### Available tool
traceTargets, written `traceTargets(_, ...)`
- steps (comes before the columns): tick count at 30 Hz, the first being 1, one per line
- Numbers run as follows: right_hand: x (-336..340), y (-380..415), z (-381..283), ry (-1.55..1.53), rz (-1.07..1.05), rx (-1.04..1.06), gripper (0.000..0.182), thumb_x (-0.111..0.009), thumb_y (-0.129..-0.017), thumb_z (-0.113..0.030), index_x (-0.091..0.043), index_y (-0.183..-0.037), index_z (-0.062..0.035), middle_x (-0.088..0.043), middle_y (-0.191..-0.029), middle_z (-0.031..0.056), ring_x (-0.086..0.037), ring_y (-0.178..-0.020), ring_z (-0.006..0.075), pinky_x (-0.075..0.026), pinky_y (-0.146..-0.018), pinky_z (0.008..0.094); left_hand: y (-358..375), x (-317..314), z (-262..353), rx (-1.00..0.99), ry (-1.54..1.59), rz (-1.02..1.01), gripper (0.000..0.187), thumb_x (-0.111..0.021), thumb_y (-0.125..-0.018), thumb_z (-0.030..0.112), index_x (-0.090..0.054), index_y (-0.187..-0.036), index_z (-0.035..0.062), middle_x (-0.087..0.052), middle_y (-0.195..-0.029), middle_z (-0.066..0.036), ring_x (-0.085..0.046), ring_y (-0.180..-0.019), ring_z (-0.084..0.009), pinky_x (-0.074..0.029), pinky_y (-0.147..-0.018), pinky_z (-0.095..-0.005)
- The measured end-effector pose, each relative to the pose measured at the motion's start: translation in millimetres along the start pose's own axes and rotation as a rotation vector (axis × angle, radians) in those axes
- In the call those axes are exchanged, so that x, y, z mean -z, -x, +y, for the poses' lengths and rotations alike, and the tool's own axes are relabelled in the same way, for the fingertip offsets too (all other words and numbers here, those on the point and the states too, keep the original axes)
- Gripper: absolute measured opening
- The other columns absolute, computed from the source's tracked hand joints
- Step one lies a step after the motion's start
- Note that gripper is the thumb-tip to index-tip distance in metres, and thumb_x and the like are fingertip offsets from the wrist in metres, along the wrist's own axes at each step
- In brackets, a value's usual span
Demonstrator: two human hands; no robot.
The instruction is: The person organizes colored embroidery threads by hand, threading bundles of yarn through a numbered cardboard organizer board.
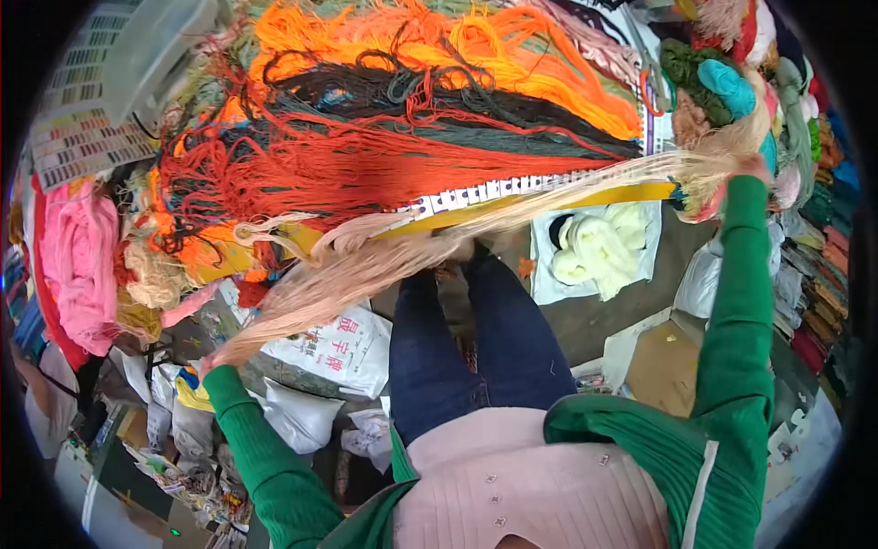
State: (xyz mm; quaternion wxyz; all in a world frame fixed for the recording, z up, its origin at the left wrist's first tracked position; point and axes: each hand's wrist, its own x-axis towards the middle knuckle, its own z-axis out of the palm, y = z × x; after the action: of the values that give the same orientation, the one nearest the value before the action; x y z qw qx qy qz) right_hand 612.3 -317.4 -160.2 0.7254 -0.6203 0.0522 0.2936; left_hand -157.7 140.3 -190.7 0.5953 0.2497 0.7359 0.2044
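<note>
A long bundle of pale peach thread (pixel 366 274) is stretched across the front of the table between my two hands. My left hand (pixel 216 360), at the lower left, is closed round one end of it. At the upper right my right hand (pixel 750 166) grips the other end, with loose strands fanning out above it. Behind the bundle lie red threads (pixel 366 169), black threads (pixel 357 87) and orange threads (pixel 585 87). A yellow edge strip (pixel 567 203) and a black-and-white numbered strip (pixel 494 190) run beneath the bundle.
Pink yarn (pixel 80 265) hangs at the left, under printed sheets (pixel 82 142) and a clear plastic box (pixel 151 55). Cream yarn (pixel 599 252) rests on a white sheet below. White bags (pixel 343 348) and an open cardboard box (pixel 663 366) are on the floor. Coloured skeins (pixel 727 87) crowd the right.
</note>
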Motion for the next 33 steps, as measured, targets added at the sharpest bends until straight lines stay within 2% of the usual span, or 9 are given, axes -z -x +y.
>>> traceTargets(3,12.8,-21.8,-30.2,0.142,-0.009,0.260,0.014,-0.042,-0.075,-0.012,-0.049,-0.083,-0.0030,-0.050,-0.075,0.0066,-0.049,-0.068,0.0176,-0.041,-0.067,0.0299,-17.7,-42.1,-18.2,-0.102,-0.302,-0.572,0.033,-0.034,-0.079,0.024,-0.045,-0.091,-0.0047,-0.053,-0.084,-0.015,-0.050,-0.080,-0.0250,-0.038,-0.076,-0.0373)
traceTargets(6,-81.7,21.9,53.6,0.266,-0.069,0.155,0.014,-0.046,-0.074,-0.014,-0.054,-0.078,-0.0030,-0.054,-0.071,0.0057,-0.050,-0.064,0.0143,-0.041,-0.061,0.0266,40.7,-198.5,-54.0,0.830,0.578,-0.621,0.019,-0.039,-0.080,0.015,-0.047,-0.089,-0.0003,-0.042,-0.058,0.000,-0.040,-0.048,-0.0084,-0.034,-0.043,-0.0197)
traceTargets(7,-136.5,52.9,100.4,0.266,-0.143,0.032,0.014,-0.048,-0.074,-0.014,-0.056,-0.074,-0.0032,-0.054,-0.066,0.0048,-0.050,-0.061,0.0122,-0.041,-0.057,0.0247,53.3,-229.2,-69.1,0.563,0.142,-0.310,0.020,-0.040,-0.080,0.018,-0.048,-0.088,0.0015,-0.034,-0.049,0.004,-0.031,-0.037,-0.0065,-0.026,-0.032,-0.0193)
traceTargets(8,-179.1,80.4,138.8,0.208,-0.211,-0.062,0.014,-0.050,-0.073,-0.014,-0.058,-0.070,-0.0033,-0.055,-0.062,0.0039,-0.050,-0.058,0.0101,-0.041,-0.053,0.0228,63.9,-248.1,-92.2,0.477,0.303,-0.932,0.022,-0.042,-0.080,0.022,-0.051,-0.088,0.0035,-0.032,-0.044,0.003,-0.026,-0.032,-0.0078,-0.019,-0.030,-0.0213)
traceTargets(10,-217.3,107.6,195.9,0.633,-0.380,0.084,0.004,-0.057,-0.065,-0.004,-0.059,-0.069,-0.0028,-0.056,-0.064,0.0048,-0.052,-0.059,0.0114,-0.041,-0.055,0.0218,101.9,-311.0,-89.7,0.235,-0.017,-1.019,0.021,-0.043,-0.079,0.022,-0.053,-0.089,0.0063,-0.032,-0.040,0.003,-0.025,-0.030,-0.0081,-0.019,-0.030,-0.0214)
traceTargets(13,-247.6,136.4,244.3,0.789,-0.350,0.294,0.007,-0.056,-0.061,-0.001,-0.056,-0.067,-0.0042,-0.054,-0.066,0.0066,-0.052,-0.064,0.0170,-0.039,-0.057,0.0265,109.8,-352.4,-127.3,-0.018,-0.504,-0.615,0.016,-0.048,-0.075,0.021,-0.053,-0.085,0.0083,-0.043,-0.043,-0.001,-0.037,-0.031,-0.0105,-0.029,-0.030,-0.0230)
traceTargets(22,-240.5,143.7,262.2,1.014,-0.376,0.761,0.021,-0.054,-0.055,-0.004,-0.052,-0.075,-0.0061,-0.047,-0.072,0.0056,-0.045,-0.069,0.0238,-0.033,-0.060,0.0345,110.1,-354.4,-131.5,0.117,-0.606,-0.677,0.013,-0.047,-0.077,0.012,-0.051,-0.069,0.0024,-0.042,-0.046,0.000,-0.038,-0.038,-0.0072,-0.031,-0.036,-0.0186)
traceTargets(24,-248.2,159.4,256.1,1.161,-0.495,0.641,0.036,-0.055,-0.055,-0.008,-0.050,-0.091,-0.0051,-0.045,-0.085,0.0085,-0.043,-0.078,0.0253,-0.033,-0.066,0.0346,112.8,-355.9,-121.8,-0.177,-0.571,-0.798,0.011,-0.046,-0.078,0.010,-0.051,-0.074,0.0015,-0.043,-0.049,0.000,-0.038,-0.039,-0.0069,-0.031,-0.038,-0.0182)
traceTargets(33,-243.0,152.8,254.1,0.920,-0.590,0.467,0.032,-0.052,-0.053,-0.003,-0.053,-0.085,-0.0066,-0.048,-0.082,0.0062,-0.046,-0.079,0.0244,-0.034,-0.068,0.0345,102.1,-360.9,-135.7,-0.053,-0.561,-0.817,0.010,-0.048,-0.074,0.013,-0.049,-0.069,0.0052,-0.044,-0.048,-0.001,-0.041,-0.039,-0.0073,-0.032,-0.035,-0.0202)
